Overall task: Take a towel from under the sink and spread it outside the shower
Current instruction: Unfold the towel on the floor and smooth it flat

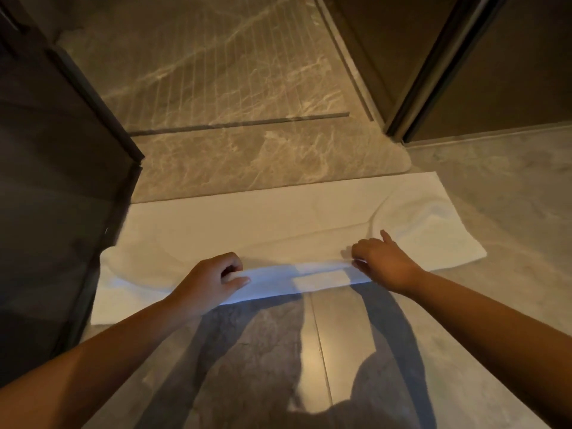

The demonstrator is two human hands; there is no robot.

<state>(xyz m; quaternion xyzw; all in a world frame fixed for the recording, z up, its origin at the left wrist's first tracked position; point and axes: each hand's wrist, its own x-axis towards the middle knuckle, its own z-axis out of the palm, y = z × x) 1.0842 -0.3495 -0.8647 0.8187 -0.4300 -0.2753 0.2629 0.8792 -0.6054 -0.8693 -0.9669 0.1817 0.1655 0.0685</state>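
Note:
A white towel [253, 224] lies nearly flat on the floor, stretched left to right just in front of the shower's marble threshold [263, 162]. Its right end shows curved wrinkles and its left end a small fold. My left hand [213, 278] pinches the towel's near edge left of the middle. My right hand [379, 258] grips the same near edge further right, index finger pointing out. The stretch of edge between the hands is lifted slightly off the floor, with a sewn label on it.
The shower floor [216, 72] of grooved marble lies beyond a drain slot. A dark glass panel [55, 196] stands at the left, touching the towel's left end. A dark door frame [433, 66] rises at the upper right. Grey floor tiles [325, 351] spread below my arms.

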